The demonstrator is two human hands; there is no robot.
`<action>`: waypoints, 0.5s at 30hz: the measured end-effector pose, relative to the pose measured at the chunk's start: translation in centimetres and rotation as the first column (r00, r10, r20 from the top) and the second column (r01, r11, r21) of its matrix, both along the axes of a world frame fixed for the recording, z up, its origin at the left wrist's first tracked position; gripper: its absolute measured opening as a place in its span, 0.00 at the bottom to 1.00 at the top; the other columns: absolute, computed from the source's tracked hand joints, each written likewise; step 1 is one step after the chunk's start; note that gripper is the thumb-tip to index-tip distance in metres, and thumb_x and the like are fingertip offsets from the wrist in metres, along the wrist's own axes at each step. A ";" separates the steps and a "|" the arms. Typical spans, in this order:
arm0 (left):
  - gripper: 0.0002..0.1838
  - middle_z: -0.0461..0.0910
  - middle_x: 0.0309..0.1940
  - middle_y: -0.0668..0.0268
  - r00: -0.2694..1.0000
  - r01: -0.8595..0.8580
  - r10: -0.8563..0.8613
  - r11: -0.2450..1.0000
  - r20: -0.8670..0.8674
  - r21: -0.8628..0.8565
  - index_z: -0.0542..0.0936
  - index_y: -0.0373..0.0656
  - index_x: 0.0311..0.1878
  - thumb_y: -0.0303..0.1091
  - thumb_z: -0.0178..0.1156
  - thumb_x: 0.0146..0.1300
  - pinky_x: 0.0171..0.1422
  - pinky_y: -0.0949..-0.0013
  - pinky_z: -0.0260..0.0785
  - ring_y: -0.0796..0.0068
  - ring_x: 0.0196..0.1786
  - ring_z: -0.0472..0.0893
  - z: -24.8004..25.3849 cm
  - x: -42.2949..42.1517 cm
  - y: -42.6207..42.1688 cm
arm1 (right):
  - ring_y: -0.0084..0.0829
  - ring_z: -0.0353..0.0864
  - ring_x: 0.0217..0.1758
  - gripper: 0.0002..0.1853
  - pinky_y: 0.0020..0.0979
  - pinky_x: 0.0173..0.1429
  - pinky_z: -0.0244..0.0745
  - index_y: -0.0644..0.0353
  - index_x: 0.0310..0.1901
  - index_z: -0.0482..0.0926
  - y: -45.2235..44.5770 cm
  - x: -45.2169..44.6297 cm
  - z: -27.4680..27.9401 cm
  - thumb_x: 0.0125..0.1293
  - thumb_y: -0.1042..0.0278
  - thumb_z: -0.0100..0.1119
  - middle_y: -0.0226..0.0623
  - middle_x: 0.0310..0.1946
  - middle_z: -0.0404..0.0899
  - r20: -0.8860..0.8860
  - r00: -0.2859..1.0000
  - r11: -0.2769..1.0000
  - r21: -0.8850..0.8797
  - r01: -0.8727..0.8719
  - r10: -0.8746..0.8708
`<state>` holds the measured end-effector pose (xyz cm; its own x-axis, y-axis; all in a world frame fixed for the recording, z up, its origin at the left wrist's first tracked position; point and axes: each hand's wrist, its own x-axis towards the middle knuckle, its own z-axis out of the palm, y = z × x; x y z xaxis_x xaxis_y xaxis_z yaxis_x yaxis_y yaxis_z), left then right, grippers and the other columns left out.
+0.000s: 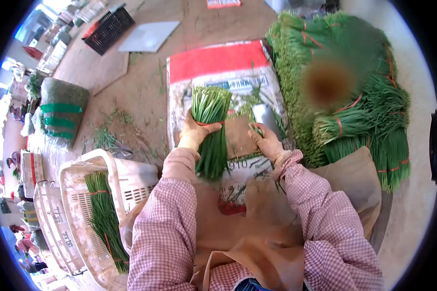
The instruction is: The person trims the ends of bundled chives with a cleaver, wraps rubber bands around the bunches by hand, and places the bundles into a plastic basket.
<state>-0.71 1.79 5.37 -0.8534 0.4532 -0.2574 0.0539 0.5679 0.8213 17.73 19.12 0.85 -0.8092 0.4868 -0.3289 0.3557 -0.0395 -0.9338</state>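
My left hand (195, 132) is wrapped round a bundle of green stalks (211, 109), which has a red band about its middle. The pale cut ends point up and the dark green ends hang down. To the right, my right hand (266, 139) has its fingers pinched together at a small bit of green stalk (255, 128). Beneath both hands lies a white sack with a red strip (218, 63), littered with loose green pieces. A shiny metal piece (263, 116) lies on it just above my right hand.
Many banded green bundles (378, 106) are piled at the right. A white plastic basket (73, 194) holding long green bundles stands at the lower left. Farther off are a wrapped bale (63, 109), a black crate (109, 30) and a pale board (150, 36).
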 end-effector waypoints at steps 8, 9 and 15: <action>0.33 0.81 0.45 0.65 0.908 -0.149 -0.225 0.614 0.353 0.775 0.73 0.40 0.57 0.31 0.75 0.46 0.55 0.64 0.74 0.69 0.46 0.81 11.0 5.3 1.8 | 0.20 0.74 0.36 0.12 0.24 0.44 0.71 0.65 0.45 0.78 0.9 1.6 13.2 0.68 0.63 0.59 0.28 0.35 0.79 -0.480 0.875 0.995 0.044 0.095 -0.062; 0.28 0.81 0.44 0.65 0.904 -0.150 -0.248 0.579 0.349 0.801 0.75 0.41 0.56 0.29 0.72 0.50 0.53 0.66 0.75 0.70 0.46 0.81 11.9 6.1 1.6 | 0.22 0.75 0.43 0.17 0.24 0.50 0.71 0.65 0.51 0.76 0.7 1.5 13.7 0.68 0.61 0.59 0.31 0.40 0.80 -0.498 0.867 0.979 0.179 0.095 0.007; 0.29 0.81 0.48 0.63 0.870 -0.253 -0.279 0.455 0.407 0.854 0.74 0.39 0.58 0.43 0.69 0.56 0.54 0.63 0.77 0.69 0.47 0.82 17.2 14.6 -2.8 | 0.20 0.71 0.43 0.18 0.23 0.51 0.69 0.67 0.55 0.71 -2.6 7.1 24.4 0.70 0.65 0.56 0.32 0.41 0.77 -0.432 0.889 0.989 0.063 -0.136 0.150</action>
<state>13.90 -1.04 22.57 -0.7484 0.6617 -0.0439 -0.4442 -0.4511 0.7741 24.82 16.55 25.28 -0.9293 0.3594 0.0849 -0.0864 0.0121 -0.9962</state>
